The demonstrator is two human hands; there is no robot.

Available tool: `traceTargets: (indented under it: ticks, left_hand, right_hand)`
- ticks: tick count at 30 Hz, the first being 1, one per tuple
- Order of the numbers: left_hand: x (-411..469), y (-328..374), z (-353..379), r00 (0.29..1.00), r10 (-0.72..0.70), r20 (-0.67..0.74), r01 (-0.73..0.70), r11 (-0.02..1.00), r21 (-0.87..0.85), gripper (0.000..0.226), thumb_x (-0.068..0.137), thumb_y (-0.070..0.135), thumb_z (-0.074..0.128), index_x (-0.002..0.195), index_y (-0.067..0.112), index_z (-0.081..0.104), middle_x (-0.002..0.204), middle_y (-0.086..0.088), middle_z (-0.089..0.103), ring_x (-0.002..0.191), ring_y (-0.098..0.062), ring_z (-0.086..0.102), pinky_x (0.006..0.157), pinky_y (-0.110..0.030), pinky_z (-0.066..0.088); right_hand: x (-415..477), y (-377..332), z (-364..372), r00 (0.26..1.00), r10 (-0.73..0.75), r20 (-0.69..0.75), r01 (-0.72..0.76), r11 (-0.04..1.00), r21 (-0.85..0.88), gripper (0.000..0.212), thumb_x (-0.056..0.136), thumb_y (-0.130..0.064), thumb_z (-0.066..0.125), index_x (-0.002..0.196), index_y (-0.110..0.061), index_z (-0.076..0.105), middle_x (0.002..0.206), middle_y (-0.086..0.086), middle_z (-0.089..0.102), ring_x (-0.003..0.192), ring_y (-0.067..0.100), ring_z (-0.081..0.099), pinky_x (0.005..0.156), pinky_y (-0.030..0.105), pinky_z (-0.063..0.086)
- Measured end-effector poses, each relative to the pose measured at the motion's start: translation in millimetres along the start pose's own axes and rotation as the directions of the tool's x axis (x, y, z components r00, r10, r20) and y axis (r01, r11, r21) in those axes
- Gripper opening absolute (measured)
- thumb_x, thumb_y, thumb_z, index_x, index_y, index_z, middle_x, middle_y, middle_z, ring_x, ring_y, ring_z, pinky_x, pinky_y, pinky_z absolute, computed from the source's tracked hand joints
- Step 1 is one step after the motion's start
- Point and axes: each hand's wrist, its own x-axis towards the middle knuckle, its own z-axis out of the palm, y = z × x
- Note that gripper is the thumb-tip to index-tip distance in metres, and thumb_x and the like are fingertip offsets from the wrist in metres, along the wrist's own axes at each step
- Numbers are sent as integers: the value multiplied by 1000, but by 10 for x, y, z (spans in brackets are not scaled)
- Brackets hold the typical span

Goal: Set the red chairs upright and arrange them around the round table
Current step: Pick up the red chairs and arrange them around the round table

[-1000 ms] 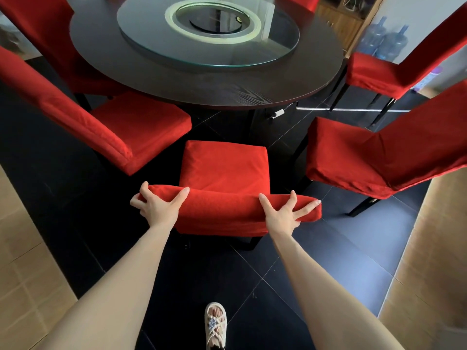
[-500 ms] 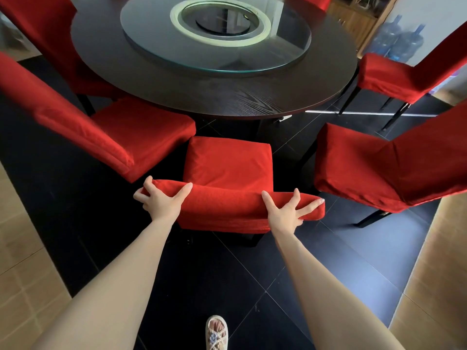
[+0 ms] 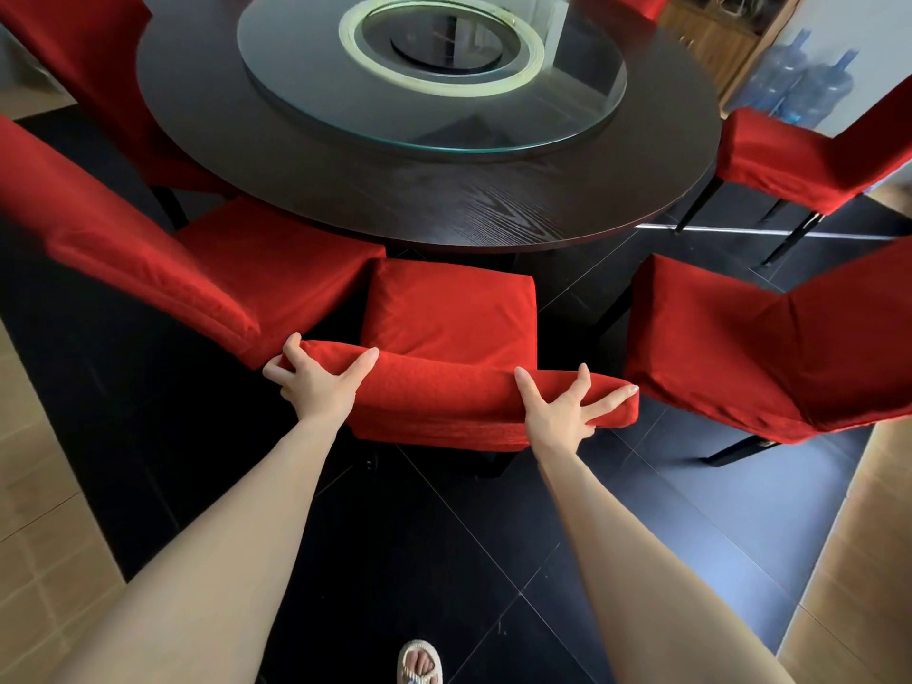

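Where the round table (image 3: pixel 493 209) stands ringed by red chairs (image 3: pixel 740 348), I log the middle chair (image 3: pixel 449 308) upright, seat at its edge; my left hand (image 3: pixel 316 387) grips the backrest (image 3: pixel 444 392), right hand (image 3: pixel 567 412) presses it, fingers splayed.

Chair (image 3: pixel 449 313) now nearer the table (image 3: pixel 444 199)

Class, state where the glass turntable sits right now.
In the head view, top centre, the glass turntable lies on the round table, beyond the middle red chair.
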Motion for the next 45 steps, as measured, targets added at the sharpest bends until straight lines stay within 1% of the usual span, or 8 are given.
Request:
traceTargets:
  ticks: [6, 13, 17, 25, 28, 31, 37, 45]
  left_hand:
    - [111, 69, 30, 1000, -4, 9, 3, 1000, 24, 102, 69, 52, 82, 146, 24, 21, 145, -13, 12, 123, -37, 37, 78, -38, 44]
    - [227, 130, 89, 1000, -2, 12, 2, 1000, 25, 101, 69, 53, 81, 145, 26, 21, 143, -11, 12, 121, -34, 37, 76, -37, 43]
    - [236, 142, 84, 1000, -6, 22, 5, 999, 36, 101, 69, 53, 81, 145, 25, 21, 143, -12, 12, 122, -35, 36, 76, -38, 43]
    - [232, 123, 68, 999, -6, 48, 5, 1000, 22, 101, 69, 52, 81, 146, 25, 21, 144, -12, 12, 123, -37, 37, 78, -38, 43]
    - [230, 138, 70, 999, 5, 45, -6, 1000, 20, 100, 70, 51, 81, 145, 25, 21, 143, -13, 13, 122, -36, 37, 77, -37, 42]
    - [247, 137, 61, 999, 2, 55, -4, 999, 36, 99, 70, 52, 81, 145, 25, 22, 142, -13, 13, 121, -36, 36, 77, -38, 43]
    - [352, 152, 13, 997, 9, 75, -14, 997, 70, 97, 70, 53, 80, 143, 25, 23, 140, -13, 15, 119, -37, 38, 73, -38, 42]
    - [609, 197, -80, 996, 9, 93, -17, 996, 88, 100, 69, 53, 81, 145, 25, 22, 143, -15, 13, 121, -39, 39, 77, -38, 43]
  right_hand:
    - [92, -71, 49, 1000, 3, 6, -3, 1000, -4, 102, 76, -64, 70, 155, -32, 14, 149, -15, -43, 143, 51, 6, 95, 57, 44]
    - [183, -138, 105, 1000, -6, -7, 6, 1000, 11, 100, 77, -63, 70, 155, -32, 15, 149, -16, -41, 142, 51, 7, 97, 60, 41]
    - [181, -139, 117, 1000, -3, -8, 3, 1000, 9, 100, 77, -62, 70, 155, -31, 15, 150, -15, -41, 142, 51, 8, 98, 61, 40]
    - [174, -130, 111, 1000, -4, -20, 4, 1000, 3, 100, 76, -64, 69, 154, -33, 15, 149, -17, -41, 141, 50, 12, 96, 58, 42]
    - [191, -129, 119, 999, -23, -33, 23, 1000, 4, 99, 76, -65, 69, 154, -33, 15, 150, -18, -40, 141, 49, 13, 96, 57, 42]
    - [169, -129, 139, 999, -10, -33, 10, 1000, 6, 100, 76, -65, 69, 154, -34, 15, 149, -20, -39, 141, 48, 13, 99, 58, 40]
    - [123, -169, 212, 999, 1, -51, 0, 1000, 8, 100, 76, -66, 69, 154, -34, 15, 150, -19, -39, 142, 47, 14, 98, 57, 40]
    - [71, -286, 409, 998, 20, -67, -19, 1000, 22, 100, 75, -66, 69, 154, -34, 15, 149, -19, -40, 141, 49, 13, 95, 58, 42]
